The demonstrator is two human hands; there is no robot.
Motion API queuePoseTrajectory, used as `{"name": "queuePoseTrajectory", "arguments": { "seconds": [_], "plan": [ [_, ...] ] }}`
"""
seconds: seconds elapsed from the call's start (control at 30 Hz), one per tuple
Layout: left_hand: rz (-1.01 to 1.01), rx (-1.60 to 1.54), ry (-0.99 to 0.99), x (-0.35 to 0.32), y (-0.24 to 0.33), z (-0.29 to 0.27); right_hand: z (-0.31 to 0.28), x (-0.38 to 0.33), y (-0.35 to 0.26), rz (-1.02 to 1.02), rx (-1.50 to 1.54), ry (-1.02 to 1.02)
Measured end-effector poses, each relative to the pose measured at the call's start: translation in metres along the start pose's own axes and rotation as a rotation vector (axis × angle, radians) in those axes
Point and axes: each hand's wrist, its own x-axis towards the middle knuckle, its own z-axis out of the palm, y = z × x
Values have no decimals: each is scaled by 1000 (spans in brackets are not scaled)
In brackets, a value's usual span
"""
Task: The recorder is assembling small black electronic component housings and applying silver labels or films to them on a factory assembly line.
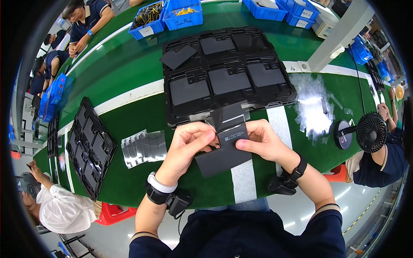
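Left hand (189, 144) is drawn narrow, thumb and fingertips bunched at about the 10 o'clock edge of a dark flat panel (223, 161) (whether film, panel or both are pinched there can't be told). By the right hand (266, 139) the panel is clamped from the 2 o'clock side, thumb laid on the face, fingers tucked behind.

Biggest stuff first: the panel is held over the near edge of a green table (129, 114), straight at 6 o'clock from a big black tray (174, 115). A bit of gap is worth being kept there, imo, so the tray's rim isn't knocked. One loose panel (178, 57) is seen sitting askew at the tray's 10 o'clock corner, so elbow room that way should be respected too. At 2 o'clock a heap of clear film (312, 109) is piled up; best kept well apart from the panel's face, since that stuff would probably cling.

As for the panel itself, it's best supported flat and never bent, with thumb pressure kept light. Glossy film (223, 115) is seen at its 12 o'clock end; if pulled at all, it should be drawn low and slow. Last, the small white print (232, 136) is better left unrubbed by the thumb.
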Motion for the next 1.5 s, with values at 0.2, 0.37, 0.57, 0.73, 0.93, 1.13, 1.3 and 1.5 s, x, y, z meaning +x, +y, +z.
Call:
{"name": "queuePoseTrajectory", "arguments": {
  "seconds": [0.2,0.37,0.57,0.73,0.93,1.13,1.3,1.5],
  "plan": [
    [144,165,-49,-2,-3,2,-1,-1,-2,1,115,-103],
    [107,198,-12,0,-2,5,-4,-5,0,27,200,-188],
    [127,228,20,2,-3,4,-2,-7,2,29,248,-266],
    [149,249,70,2,-1,2,7,-1,-5,-54,96,10],
    [142,241,74,4,-4,4,-1,-7,1,16,246,-264],
    [166,248,70,3,-3,3,-2,-7,0,-30,190,-213],
    [168,228,87,3,-1,3,7,-1,-5,-69,-17,34],
    [151,192,100,2,-1,1,9,1,1,-47,-109,132]
  ]
}}
